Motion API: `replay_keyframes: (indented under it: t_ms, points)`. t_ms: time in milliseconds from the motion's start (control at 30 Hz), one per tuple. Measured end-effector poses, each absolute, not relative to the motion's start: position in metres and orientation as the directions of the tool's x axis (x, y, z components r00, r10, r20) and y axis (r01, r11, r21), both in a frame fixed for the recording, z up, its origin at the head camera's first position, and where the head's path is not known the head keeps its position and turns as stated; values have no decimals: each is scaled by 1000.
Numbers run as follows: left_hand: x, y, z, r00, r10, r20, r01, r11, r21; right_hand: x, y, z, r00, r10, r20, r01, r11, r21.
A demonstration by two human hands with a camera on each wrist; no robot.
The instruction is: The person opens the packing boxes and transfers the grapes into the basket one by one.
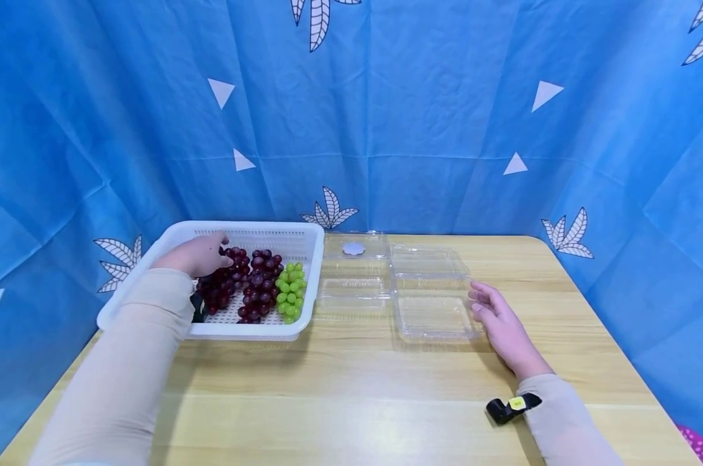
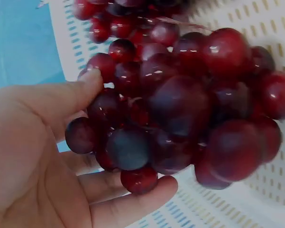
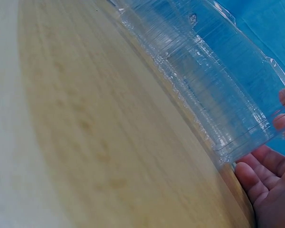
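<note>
My left hand (image 1: pixel 202 255) reaches into a white plastic basket (image 1: pixel 243 331) on the left of the table. It holds a bunch of dark red grapes (image 2: pixel 175 109), thumb on one side and fingers beneath in the left wrist view. Beside that bunch in the basket lie another dark red bunch (image 1: pixel 261 285) and a bunch of green grapes (image 1: pixel 291 291). My right hand (image 1: pixel 505 327) is at the right side of a clear plastic container (image 1: pixel 433 317) with its lid raised behind, the loosely bent fingertips (image 3: pixel 249 175) touching its corner.
A second clear container (image 1: pixel 354 285) with a pale round sticker on its lid stands between the basket and the first one. A blue patterned curtain (image 1: pixel 421 129) hangs around the wooden table (image 1: pixel 340 401). A black strapped device (image 1: pixel 505 409) sits at the right wrist.
</note>
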State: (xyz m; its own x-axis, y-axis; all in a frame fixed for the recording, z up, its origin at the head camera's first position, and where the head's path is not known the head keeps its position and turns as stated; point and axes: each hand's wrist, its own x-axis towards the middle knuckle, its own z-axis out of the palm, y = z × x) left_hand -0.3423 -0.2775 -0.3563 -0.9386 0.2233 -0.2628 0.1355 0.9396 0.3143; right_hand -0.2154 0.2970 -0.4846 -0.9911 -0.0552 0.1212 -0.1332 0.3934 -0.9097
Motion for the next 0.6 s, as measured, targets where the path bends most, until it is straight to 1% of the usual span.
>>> replay_keyframes:
  t_ms: [133, 300, 433, 600]
  points:
    - [-345, -282, -365, -933, 193, -304, 101, 950, 296, -216, 297, -486, -991, -58, 120, -133, 399, -907]
    - [-347, -286, -373, -924, 187, -334, 75, 944, 320, -215, 297, -484, -992, -57, 117, -130, 401, -907]
    - [-349, -286, -377, -905, 174, -388, 44, 945, 323, -215, 297, -482, -991, -59, 120, -134, 395, -909]
    - [-349, -281, -377, -897, 138, -420, 18, 961, 278, -215, 296, -482, -992, -52, 117, -128, 408, -904]
